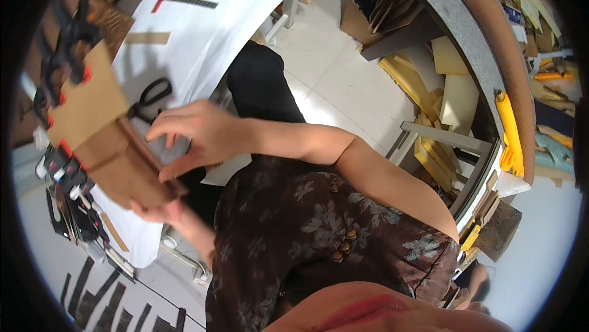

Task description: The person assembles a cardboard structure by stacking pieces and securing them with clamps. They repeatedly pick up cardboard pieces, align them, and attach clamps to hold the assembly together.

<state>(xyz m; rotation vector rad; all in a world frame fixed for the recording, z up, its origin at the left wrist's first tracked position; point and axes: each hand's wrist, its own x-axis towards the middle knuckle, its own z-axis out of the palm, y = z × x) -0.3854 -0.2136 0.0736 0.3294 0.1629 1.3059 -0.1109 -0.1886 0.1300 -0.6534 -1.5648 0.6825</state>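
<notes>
Supporting the brown piece (110,172) at its lower end, the left hand (162,211) grasps it, with the piece toward eleven o'clock from that hand. From the right hand (199,135) it lies toward nine; that hand is loosely spread, thumb at the raised strip (140,148). Black clamps (64,56) edge the tan board (92,96) toward eleven, so clamping looks done there; the strip seems unfinished, though what else is left cannot be told.
</notes>
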